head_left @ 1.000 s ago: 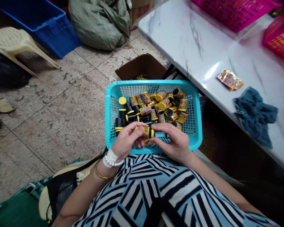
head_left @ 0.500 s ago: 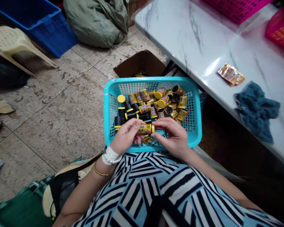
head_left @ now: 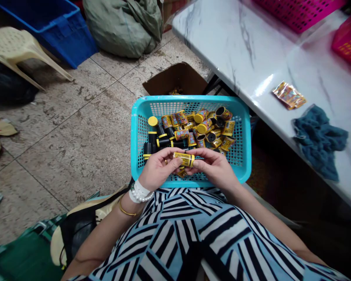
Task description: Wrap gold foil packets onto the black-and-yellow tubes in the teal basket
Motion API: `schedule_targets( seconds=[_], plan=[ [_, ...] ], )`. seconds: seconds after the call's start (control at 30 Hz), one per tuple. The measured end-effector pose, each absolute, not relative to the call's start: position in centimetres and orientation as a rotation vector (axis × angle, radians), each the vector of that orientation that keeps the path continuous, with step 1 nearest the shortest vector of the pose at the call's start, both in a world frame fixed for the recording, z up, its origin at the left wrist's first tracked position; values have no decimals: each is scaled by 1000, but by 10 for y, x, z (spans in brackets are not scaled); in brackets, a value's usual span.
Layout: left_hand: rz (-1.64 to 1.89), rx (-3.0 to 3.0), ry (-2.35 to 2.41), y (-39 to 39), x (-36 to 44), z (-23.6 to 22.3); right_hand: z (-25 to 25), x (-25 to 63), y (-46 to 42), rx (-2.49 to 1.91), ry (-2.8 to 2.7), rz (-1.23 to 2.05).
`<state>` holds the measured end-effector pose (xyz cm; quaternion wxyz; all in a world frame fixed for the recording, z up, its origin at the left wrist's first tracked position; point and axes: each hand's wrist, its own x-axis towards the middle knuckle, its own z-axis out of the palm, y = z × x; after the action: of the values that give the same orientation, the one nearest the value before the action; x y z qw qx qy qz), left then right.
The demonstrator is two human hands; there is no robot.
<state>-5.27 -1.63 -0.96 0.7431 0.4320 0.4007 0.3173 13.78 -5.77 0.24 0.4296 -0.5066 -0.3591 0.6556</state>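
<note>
Between both hands lies a small canister (head_left: 183,159) with a yellow printed wrapper and a yellow cap at its right end. My left hand (head_left: 158,168) grips its left end, thumb across the wrapper. With thumb and fingers, my right hand (head_left: 215,168) holds the capped end. Under the hands sits a turquoise plastic basket (head_left: 136,156). In its left part are several black canisters (head_left: 163,142) with yellow caps and no wrapper. Wrapped yellow canisters (head_left: 204,125), some showing a black open end, fill the right part.
A marble-patterned table (head_left: 222,47) at right bears shiny packets (head_left: 289,95), a blue cloth (head_left: 320,136) and a pink basket (head_left: 301,15). Beyond the turquoise basket is a cardboard box (head_left: 175,78). A plastic stool (head_left: 14,43), a blue crate (head_left: 67,35) and a grey-green sack (head_left: 123,27) stand at upper left.
The canister has turned in my hands and shows another side of its wrapper. My left thumb now lies across it. The whole view has shifted slightly.
</note>
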Motion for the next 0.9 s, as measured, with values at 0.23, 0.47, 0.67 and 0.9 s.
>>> schedule_targets(
  seconds=[0.23, 0.47, 0.67, 0.9],
  plan=[
    [635, 1022, 872, -17, -54, -19, -9, 134, -54, -1300, -728, 1696],
    [663, 874, 874, -22, -45, -14, -21, 142, -47, -1186, -842, 1667],
    [668, 879, 916, -19, -44, -17, -15, 139, -58, -1284, -1171, 1261],
    [820, 1259, 928, -22, -45, -15, -17, 135, -65, -1352, -1276, 1159]
  ],
)
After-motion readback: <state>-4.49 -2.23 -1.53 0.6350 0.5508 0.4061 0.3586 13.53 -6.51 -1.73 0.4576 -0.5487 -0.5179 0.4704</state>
